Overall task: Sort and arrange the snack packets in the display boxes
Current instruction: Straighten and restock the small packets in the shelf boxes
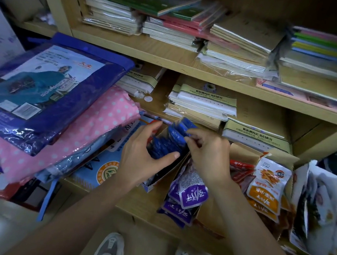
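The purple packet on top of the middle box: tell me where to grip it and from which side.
Pinch the purple packet by its near flat sealed edge, coming from the front and above. It lies tilted atop the other purple packets, its near end sticking out of the box, clear of the right hand and orange packets.

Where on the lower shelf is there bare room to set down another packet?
Bare wood shows in front of the blue packets' cardboard box, left of the purple packets. To the right, orange packets crowd the shelf; both hands occupy the blue packets.
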